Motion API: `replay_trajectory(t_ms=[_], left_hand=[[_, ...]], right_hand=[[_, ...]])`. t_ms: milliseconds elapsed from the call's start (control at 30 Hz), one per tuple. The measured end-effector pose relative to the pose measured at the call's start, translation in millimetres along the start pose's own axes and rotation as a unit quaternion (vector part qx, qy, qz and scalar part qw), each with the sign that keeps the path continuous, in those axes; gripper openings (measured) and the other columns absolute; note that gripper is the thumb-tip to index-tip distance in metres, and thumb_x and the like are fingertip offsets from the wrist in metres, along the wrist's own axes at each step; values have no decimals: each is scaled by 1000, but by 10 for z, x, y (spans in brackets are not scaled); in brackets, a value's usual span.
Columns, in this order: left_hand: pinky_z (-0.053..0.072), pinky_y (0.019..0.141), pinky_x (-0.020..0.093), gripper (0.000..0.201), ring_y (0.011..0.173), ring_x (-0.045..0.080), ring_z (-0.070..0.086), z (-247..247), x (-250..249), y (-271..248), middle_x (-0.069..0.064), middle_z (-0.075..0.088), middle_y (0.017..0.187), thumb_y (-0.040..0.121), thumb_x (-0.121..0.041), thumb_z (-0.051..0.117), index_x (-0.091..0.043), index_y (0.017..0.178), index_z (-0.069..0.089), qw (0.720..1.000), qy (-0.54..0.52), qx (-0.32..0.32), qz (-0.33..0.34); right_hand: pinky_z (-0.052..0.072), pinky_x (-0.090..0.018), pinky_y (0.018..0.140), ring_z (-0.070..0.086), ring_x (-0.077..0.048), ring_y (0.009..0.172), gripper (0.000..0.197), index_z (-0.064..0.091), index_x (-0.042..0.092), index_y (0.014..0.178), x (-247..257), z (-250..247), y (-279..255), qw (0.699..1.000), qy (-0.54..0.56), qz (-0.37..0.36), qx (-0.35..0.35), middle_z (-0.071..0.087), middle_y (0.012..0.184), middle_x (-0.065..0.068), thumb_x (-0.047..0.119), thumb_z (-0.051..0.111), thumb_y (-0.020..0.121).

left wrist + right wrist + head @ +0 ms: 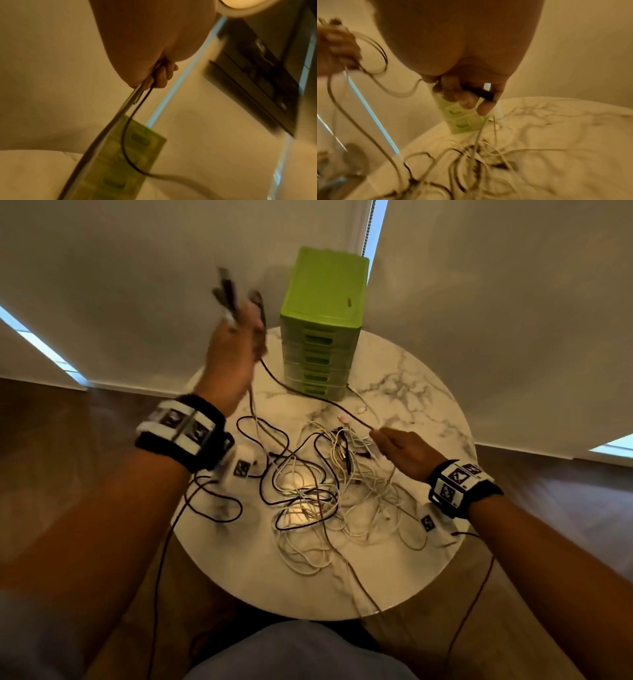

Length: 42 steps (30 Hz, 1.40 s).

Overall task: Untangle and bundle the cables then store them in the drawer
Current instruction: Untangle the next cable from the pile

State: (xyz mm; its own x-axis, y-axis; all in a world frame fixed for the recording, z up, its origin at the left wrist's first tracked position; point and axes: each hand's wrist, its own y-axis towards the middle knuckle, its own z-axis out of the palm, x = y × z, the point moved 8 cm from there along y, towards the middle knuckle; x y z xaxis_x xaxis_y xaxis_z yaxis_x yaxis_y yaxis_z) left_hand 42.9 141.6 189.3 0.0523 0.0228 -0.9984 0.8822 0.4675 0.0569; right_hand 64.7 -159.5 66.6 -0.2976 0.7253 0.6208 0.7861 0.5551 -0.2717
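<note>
A tangle of black and white cables (315,487) lies in the middle of the round marble table (428,392). My left hand (245,332) is raised above the table's far left and grips folded loops of a black cable (308,395); blurred loop ends stick up out of the fist. That cable runs down to my right hand (376,436), which pinches it low over the tangle. In the left wrist view curled fingers (162,77) close on the strands. In the right wrist view, fingertips (467,100) hold a dark cable piece (479,92). The green drawer unit (322,320) stands at the back, drawers closed.
Wooden floor surrounds the small table, and white blinds hang close behind the drawer unit. Thin wires (479,587) from the wrist cameras trail off the table's edges towards my lap. White cable loops (404,529) spread towards the front right rim.
</note>
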Motion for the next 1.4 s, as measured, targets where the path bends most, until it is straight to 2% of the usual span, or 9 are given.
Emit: replay_trajectory(t_ms=[167, 367, 500, 633, 767, 967, 1133, 1300, 1400], left_hand=[[46, 81, 37, 53, 81, 12, 56, 678, 671, -729, -6, 61, 85, 103, -63, 28, -25, 94, 65, 944, 225, 225, -92], [21, 52, 28, 45, 48, 6, 27, 1067, 831, -927, -12, 32, 54, 107, -40, 43, -23, 69, 59, 955, -10, 224, -193], [33, 62, 30, 28, 58, 11, 39, 1356, 582, -915, -7, 47, 61, 102, -34, 57, -18, 82, 67, 958, 51, 272, -67], [40, 69, 28, 38, 64, 1, 51, 1785, 451, -1160, -16, 56, 65, 102, -42, 54, -7, 99, 67, 927, 130, 351, 30], [28, 53, 25, 43, 52, 8, 31, 1943, 492, -1303, -14, 37, 55, 107, -45, 40, -12, 88, 61, 934, 45, 348, -60], [30, 50, 18, 36, 59, 9, 45, 2052, 517, -1503, -6, 47, 63, 109, -32, 39, -15, 84, 58, 914, -123, 350, -166], [30, 53, 20, 32, 66, 8, 54, 2174, 1015, -1891, -4, 55, 71, 109, -32, 40, -16, 90, 60, 897, -65, 387, -204], [32, 54, 18, 31, 63, 5, 55, 2326, 1263, -2278, -5, 53, 71, 109, -32, 38, -17, 91, 58, 881, -55, 408, -235], [33, 56, 18, 32, 64, 4, 55, 2408, 1248, -2319, -6, 53, 70, 109, -32, 38, -19, 89, 59, 883, -53, 408, -225]], right_hand=[[33, -26, 71, 53, -11, 73, 25, 47, 28, 93, 706, -188, 109, 994, 1, -81, -69, 59, 83, 7, 41, 31, 107], [45, -32, 78, 60, -16, 88, 29, 54, 23, 126, 959, -161, -174, 990, 5, -119, -70, 64, 101, 4, 34, 34, 108], [50, -41, 72, 60, -17, 69, 22, 49, 24, 118, 694, -274, -548, 994, 40, -51, -83, 63, 77, 3, 37, 35, 107], [43, -26, 60, 55, -3, 55, 25, 50, 24, 115, 425, -352, -969, 988, 55, -10, -142, 59, 65, 7, 41, 34, 107], [47, -27, 61, 60, -12, 54, 30, 55, 20, 106, -132, -326, -1408, 982, 60, 64, -167, 61, 59, -1, 38, 31, 108], [52, -39, 72, 58, -21, 64, 27, 55, 12, 120, -1380, 228, -2113, 956, 123, 222, -149, 56, 70, -5, 22, 33, 108], [37, -38, 104, 55, -36, 117, 31, 59, 4, 125, -1807, 656, -2485, 937, 15, 341, -79, 61, 126, -20, 14, 36, 107], [32, -46, 114, 44, -25, 134, 58, 45, 20, 142, -1220, 597, -2257, 968, 19, 212, -135, 46, 148, -6, 43, 45, 90], [30, -29, 107, 46, -8, 123, 60, 41, 17, 144, -727, 736, -1985, 982, 88, 143, -82, 53, 140, 3, 43, 52, 91]])
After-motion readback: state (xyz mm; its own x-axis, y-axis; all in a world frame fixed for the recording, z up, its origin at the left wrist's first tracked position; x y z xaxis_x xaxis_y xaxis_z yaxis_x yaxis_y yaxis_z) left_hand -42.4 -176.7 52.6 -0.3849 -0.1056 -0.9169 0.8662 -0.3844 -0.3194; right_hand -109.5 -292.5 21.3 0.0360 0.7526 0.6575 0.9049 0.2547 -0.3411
